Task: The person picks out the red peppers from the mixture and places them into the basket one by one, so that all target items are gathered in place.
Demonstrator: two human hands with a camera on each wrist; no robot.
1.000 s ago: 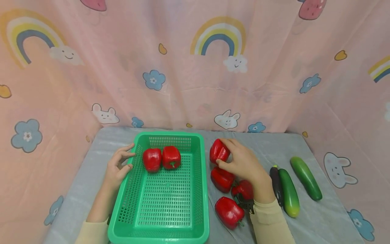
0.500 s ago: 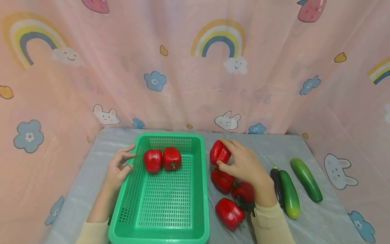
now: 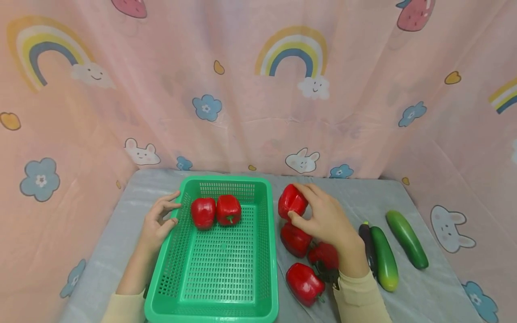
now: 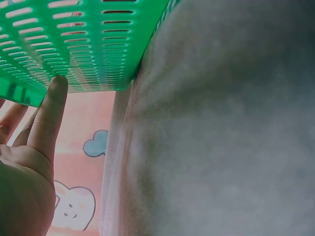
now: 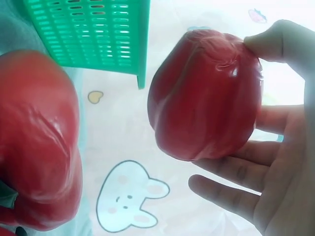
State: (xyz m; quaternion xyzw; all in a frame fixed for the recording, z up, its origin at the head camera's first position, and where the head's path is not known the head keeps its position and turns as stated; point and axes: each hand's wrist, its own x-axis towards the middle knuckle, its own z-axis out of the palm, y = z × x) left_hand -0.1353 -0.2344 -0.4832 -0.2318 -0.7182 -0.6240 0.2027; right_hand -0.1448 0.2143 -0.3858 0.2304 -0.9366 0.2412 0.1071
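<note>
Against a pink fabric curtain (image 3: 242,103) printed with rainbows (image 3: 291,40) and blue flowers (image 3: 40,180) stands a grey cloth-covered table (image 3: 359,197). A rectangular green plastic basket (image 3: 274,251) reaches nearly to its far edge, two blocky red peppers (image 3: 203,213) toward its far left corner. Three loose red peppers (image 3: 305,284) lie by its right side; nearer the table's right edge lie a slim dark eggplant (image 3: 366,244) and two long green cucumbers (image 3: 407,237). Just beyond the loose peppers, beside the basket's right wall, the right hand (image 3: 323,213) grasps a glossy red bell pepper (image 3: 291,202) between thumb and fingers. The left hand (image 3: 158,222), fingers loosely bent round nothing, rests at the basket's left wall. The head view makes the grasped pepper overlap its nearest neighbour; the right wrist view shows a gap. Only the left wrist view shows a fingertip (image 4: 58,82) meeting the wall's slotted outer face.
</note>
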